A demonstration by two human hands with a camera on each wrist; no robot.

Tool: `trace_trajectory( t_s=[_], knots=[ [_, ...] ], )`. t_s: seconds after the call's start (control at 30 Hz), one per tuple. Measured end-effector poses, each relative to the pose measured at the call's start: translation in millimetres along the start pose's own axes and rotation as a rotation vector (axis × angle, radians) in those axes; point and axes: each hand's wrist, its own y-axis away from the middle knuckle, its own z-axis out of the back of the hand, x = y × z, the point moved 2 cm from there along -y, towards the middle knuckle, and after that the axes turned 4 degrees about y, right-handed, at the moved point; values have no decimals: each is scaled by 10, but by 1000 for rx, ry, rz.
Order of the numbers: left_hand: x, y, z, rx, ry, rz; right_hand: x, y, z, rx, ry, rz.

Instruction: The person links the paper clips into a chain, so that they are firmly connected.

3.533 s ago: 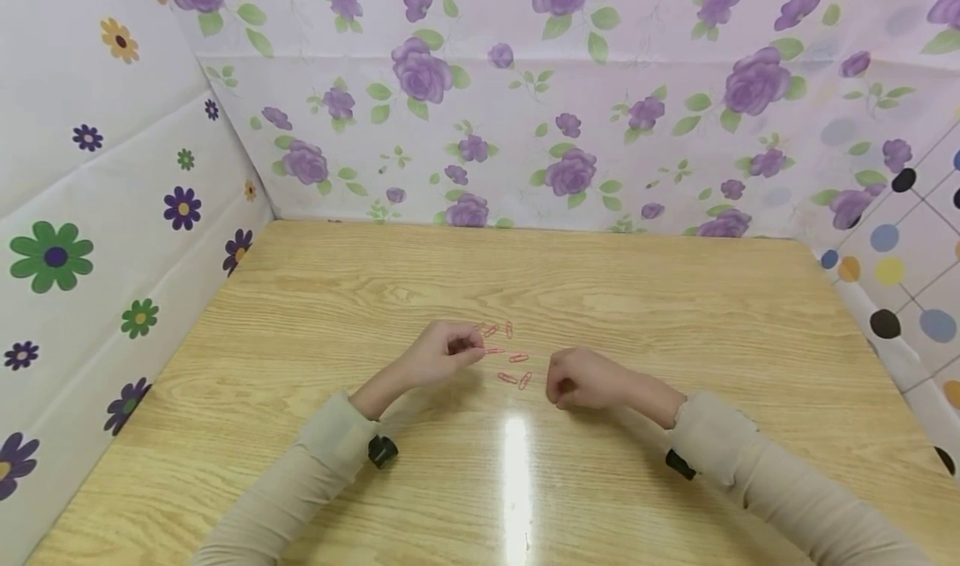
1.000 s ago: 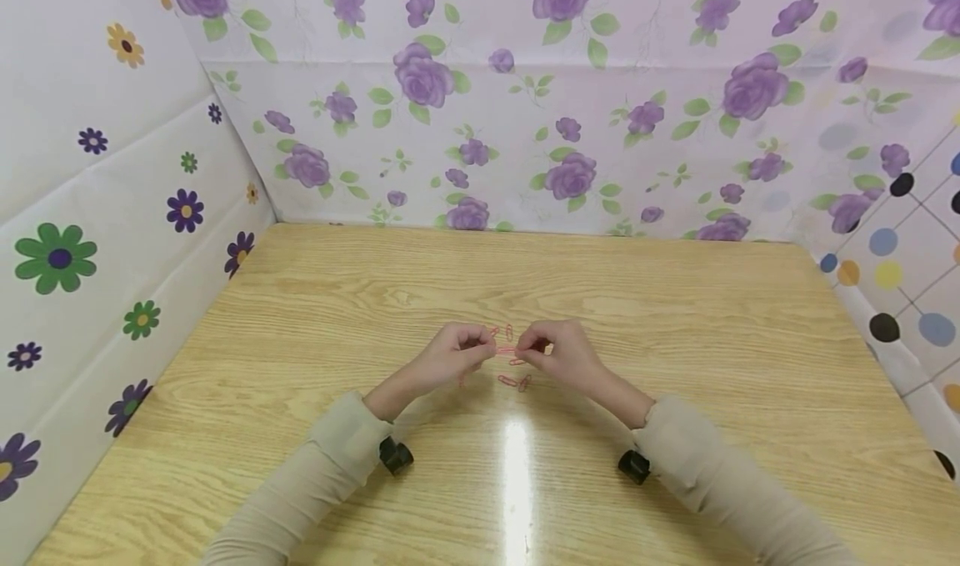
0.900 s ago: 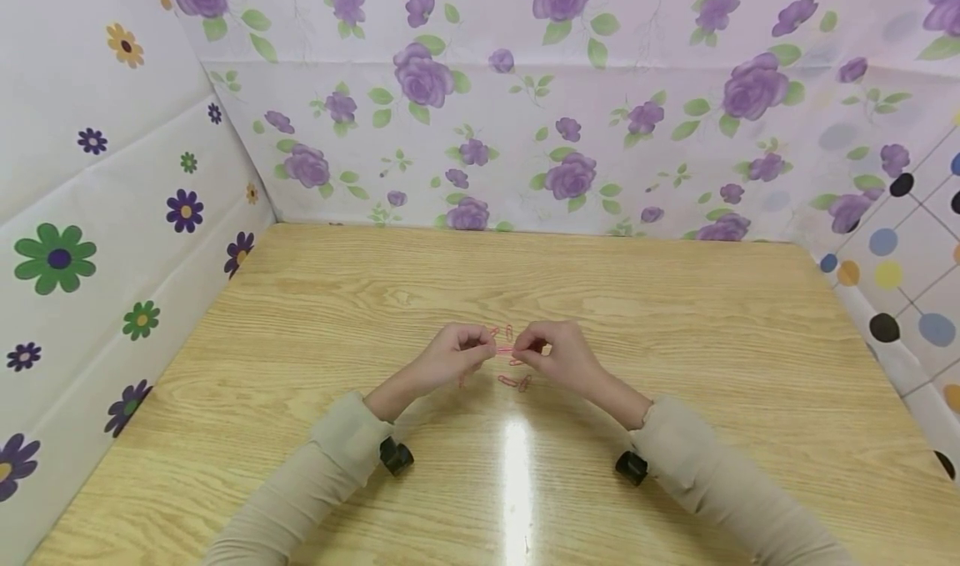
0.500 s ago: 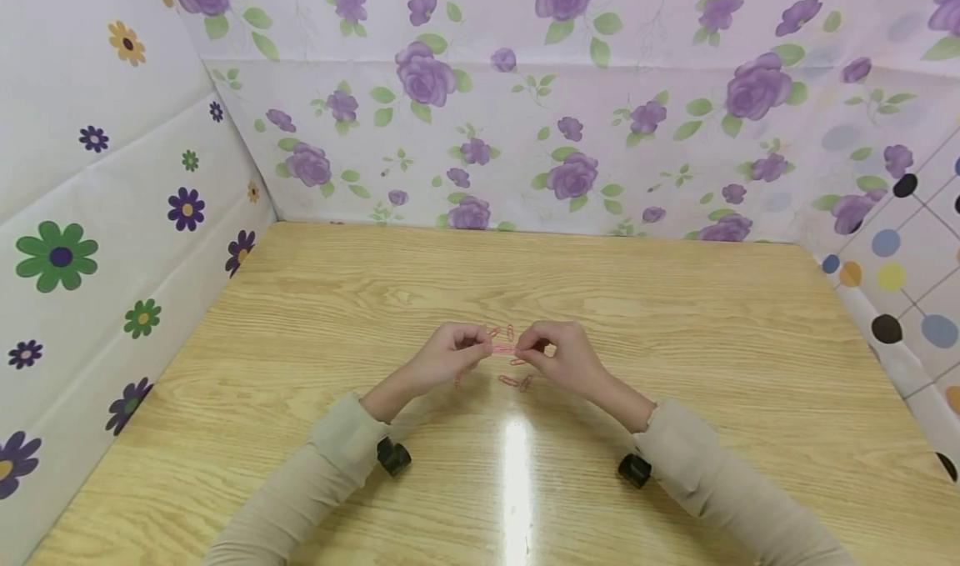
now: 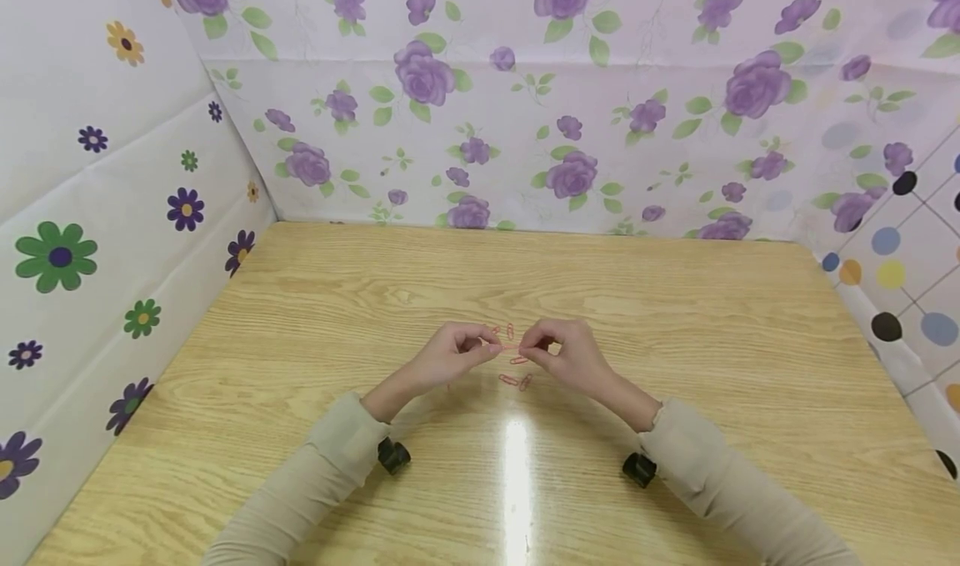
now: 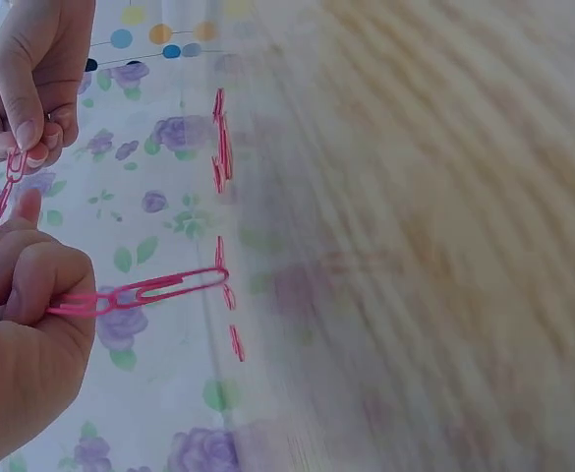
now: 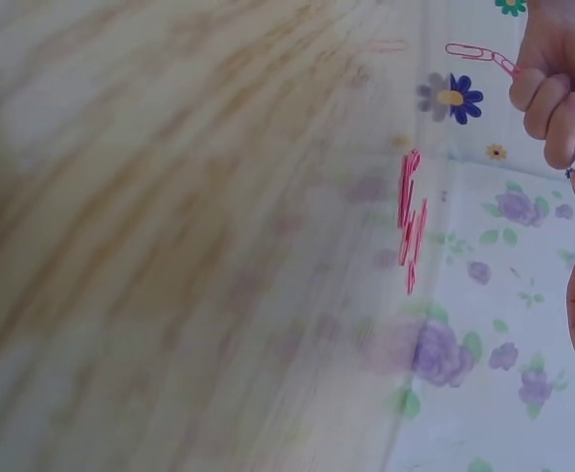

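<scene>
Several linked pink paper clips point(image 6: 144, 293) hang from the left hand point(image 5: 450, 356), which pinches them and had best hold firm, while right of it, past loose clips point(image 5: 508, 380) on the bench point(image 5: 360, 283), the right hand point(image 5: 570, 353) pinches a clip point(image 6: 16, 167) best turned gently.
</scene>
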Motion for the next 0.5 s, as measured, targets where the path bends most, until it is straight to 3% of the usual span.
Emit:
trace_trajectory(
  t_s=[0.3,0.5],
  knots=[
    [4,-22,-37,-19,-43,-23,2,5,-28,8,12,8],
    [237,-76,-17,-37,-78,-25,-18,4,-30,8,21,36]
  ],
)
